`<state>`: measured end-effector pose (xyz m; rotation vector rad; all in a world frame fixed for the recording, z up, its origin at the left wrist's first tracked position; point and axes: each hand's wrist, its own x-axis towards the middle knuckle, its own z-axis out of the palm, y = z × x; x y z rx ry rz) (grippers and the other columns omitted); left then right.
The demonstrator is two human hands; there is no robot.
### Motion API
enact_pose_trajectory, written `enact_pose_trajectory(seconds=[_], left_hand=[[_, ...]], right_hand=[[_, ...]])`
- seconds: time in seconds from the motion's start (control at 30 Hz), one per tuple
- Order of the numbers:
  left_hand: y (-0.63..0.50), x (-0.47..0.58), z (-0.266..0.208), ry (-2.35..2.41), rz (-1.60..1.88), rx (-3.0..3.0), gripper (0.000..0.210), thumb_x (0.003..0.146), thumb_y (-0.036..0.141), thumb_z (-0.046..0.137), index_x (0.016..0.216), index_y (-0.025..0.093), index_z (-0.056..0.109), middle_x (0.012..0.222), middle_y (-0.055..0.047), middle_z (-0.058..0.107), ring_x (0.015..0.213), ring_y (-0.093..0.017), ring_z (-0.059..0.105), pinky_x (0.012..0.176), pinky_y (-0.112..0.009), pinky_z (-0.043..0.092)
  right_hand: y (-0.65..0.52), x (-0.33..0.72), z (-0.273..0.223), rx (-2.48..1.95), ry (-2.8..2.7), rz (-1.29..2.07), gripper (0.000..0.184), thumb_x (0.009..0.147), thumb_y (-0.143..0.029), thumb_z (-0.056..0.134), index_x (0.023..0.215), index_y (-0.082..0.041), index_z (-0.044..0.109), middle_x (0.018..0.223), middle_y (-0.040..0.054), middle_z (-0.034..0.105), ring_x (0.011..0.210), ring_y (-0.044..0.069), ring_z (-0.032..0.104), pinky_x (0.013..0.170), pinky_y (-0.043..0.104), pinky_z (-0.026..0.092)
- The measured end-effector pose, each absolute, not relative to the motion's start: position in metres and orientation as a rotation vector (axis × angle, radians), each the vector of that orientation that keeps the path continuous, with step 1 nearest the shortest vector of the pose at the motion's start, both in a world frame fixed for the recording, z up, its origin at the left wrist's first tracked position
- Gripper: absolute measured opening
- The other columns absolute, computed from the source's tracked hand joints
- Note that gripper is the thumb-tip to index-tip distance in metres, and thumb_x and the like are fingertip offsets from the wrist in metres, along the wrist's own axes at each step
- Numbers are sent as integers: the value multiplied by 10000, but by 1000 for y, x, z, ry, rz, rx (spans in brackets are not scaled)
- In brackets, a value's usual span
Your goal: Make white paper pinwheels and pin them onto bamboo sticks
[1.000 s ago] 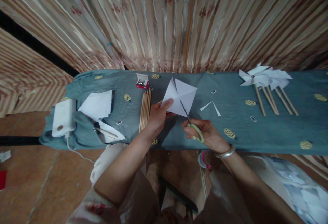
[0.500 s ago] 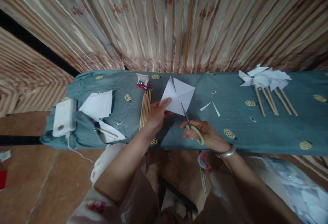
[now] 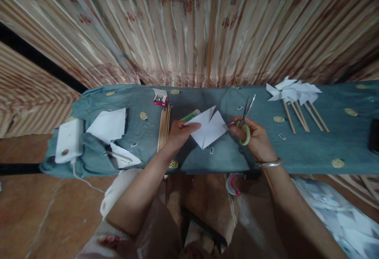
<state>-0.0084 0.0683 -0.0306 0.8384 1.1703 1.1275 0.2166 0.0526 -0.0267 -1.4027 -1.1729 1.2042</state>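
My left hand (image 3: 182,133) is closed, thumb on top, on the left corner of a white paper square (image 3: 209,129) held above the cloth. Slits run into the paper from its top and bottom corners. My right hand (image 3: 255,136) holds scissors (image 3: 244,129) with pale green handles, their blades pointing up and away from the paper, slightly apart. Its fingertips are at the right corner of the sheet and seem to touch it. A green flat item (image 3: 192,114) lies partly hidden behind the paper.
On the cloth-covered table (image 3: 154,132) are wooden sticks (image 3: 163,128), a small red box of metal pieces (image 3: 160,98), stacked white paper (image 3: 109,124), a pen-like item (image 3: 120,156) and a white power strip (image 3: 69,140). Paper pinwheels on sticks (image 3: 291,91) lie to the right.
The scissors have left the lower edge of the paper and now point upward at its right. The sheet has turned, and a slit now shows at its bottom corner.
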Motion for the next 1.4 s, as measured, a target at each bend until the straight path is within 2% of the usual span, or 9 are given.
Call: enact_pose_trajectory(seconds=[0.23, 0.33, 0.47, 0.6, 0.73, 0.87, 1.03, 1.27, 1.4], left_hand=[[69, -7, -34, 1166, 1030, 883, 261, 507, 305, 891, 667, 144, 760, 651, -53, 722, 599, -186, 631, 610, -287, 471], [68, -4, -33, 1072, 1092, 766, 364, 536, 435, 877, 713, 146, 746, 704, -61, 729, 637, -181, 650, 638, -283, 492], [60, 5, -30, 881, 1113, 667, 479, 597, 570, 815, 865, 181, 736, 898, -74, 748, 818, -201, 684, 739, -307, 536], [52, 16, -32, 896, 1079, 709, 404, 558, 449, 867, 804, 165, 721, 857, -54, 730, 838, -185, 669, 795, -309, 524], [52, 17, -35, 995, 1159, 655, 378, 520, 329, 885, 812, 160, 714, 827, -28, 728, 744, -144, 656, 725, -270, 510], [56, 12, -33, 1052, 1231, 586, 369, 507, 314, 877, 798, 154, 717, 805, -32, 734, 687, -142, 652, 617, -239, 491], [61, 6, -30, 1115, 1300, 593, 385, 495, 308, 880, 811, 162, 715, 806, -28, 741, 679, -163, 662, 592, -252, 491], [74, -11, -27, 1190, 1439, 629, 315, 527, 291, 854, 781, 180, 704, 850, -34, 745, 692, -163, 659, 536, -235, 468], [76, -12, -27, 1202, 1449, 649, 274, 539, 278, 844, 754, 181, 706, 835, -37, 739, 663, -155, 649, 508, -225, 464]], right_hand=[[53, 204, -27, -1350, -1229, 1349, 456, 534, -458, 864, 873, -219, 674, 732, -24, 637, 612, 123, 532, 561, 265, 433], [55, 199, -32, -1353, -1178, 1296, 449, 537, -471, 850, 858, -226, 653, 712, -30, 597, 594, 115, 494, 546, 263, 411], [60, 188, -35, -1343, -1062, 1143, 432, 534, -476, 831, 817, -236, 609, 689, -38, 557, 599, 119, 478, 554, 273, 411], [63, 174, -35, -1314, -959, 1131, 476, 498, -471, 849, 821, -236, 591, 686, -47, 567, 602, 114, 487, 579, 272, 431], [62, 160, -37, -1303, -935, 1177, 483, 494, -482, 854, 814, -232, 592, 677, -45, 582, 624, 125, 512, 608, 285, 455], [60, 150, -39, -1249, -961, 1266, 447, 542, -492, 841, 828, -231, 616, 713, -26, 630, 688, 151, 564, 650, 305, 476], [54, 145, -36, -1221, -1024, 1315, 418, 584, -526, 835, 778, -220, 626, 656, -32, 614, 621, 124, 515, 592, 277, 436], [30, 158, -26, -1214, -1296, 1635, 503, 690, -619, 749, 948, -193, 670, 761, 37, 709, 721, 167, 629, 690, 293, 509], [18, 162, -28, -1252, -1438, 1745, 504, 692, -617, 744, 938, -182, 680, 789, 38, 712, 705, 153, 617, 654, 270, 485]])
